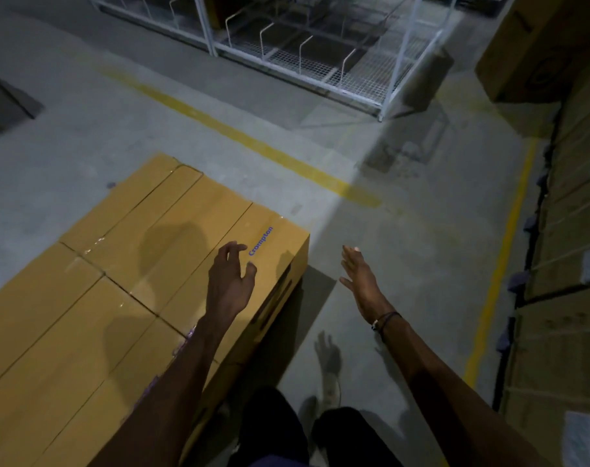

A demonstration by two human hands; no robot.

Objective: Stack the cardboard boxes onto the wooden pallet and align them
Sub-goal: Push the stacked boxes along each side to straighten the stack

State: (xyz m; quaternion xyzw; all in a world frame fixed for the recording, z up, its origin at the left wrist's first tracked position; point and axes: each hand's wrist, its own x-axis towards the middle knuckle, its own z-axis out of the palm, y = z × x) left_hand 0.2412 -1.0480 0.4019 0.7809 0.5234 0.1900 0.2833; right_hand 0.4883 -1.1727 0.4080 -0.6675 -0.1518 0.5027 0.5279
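Hovering over flat tan cardboard boxes [125, 264], the left hand [229, 284] hangs loosely curled — right hand [359, 281] spread, both holding nothing.

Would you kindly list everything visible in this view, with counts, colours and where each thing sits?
cardboard boxes: several, exact count unclear, tan, laid flush in one flat layer at lower left; the near-right one bears blue print.
stacked cartons: many, brown, dim, along the right edge, some with pale labels.
large carton: one, brown, upper right corner.
wire rack: one, white metal with upright dividers, top centre, on the floor.
floor lines: two, yellow, one diagonal across the middle, one running along the right stack.
floor: grey concrete.
wristband: one, dark, on the right wrist.
left hand: fingers loosely curled, over the printed box, holding nothing.
right hand: fingers straight, over bare floor.
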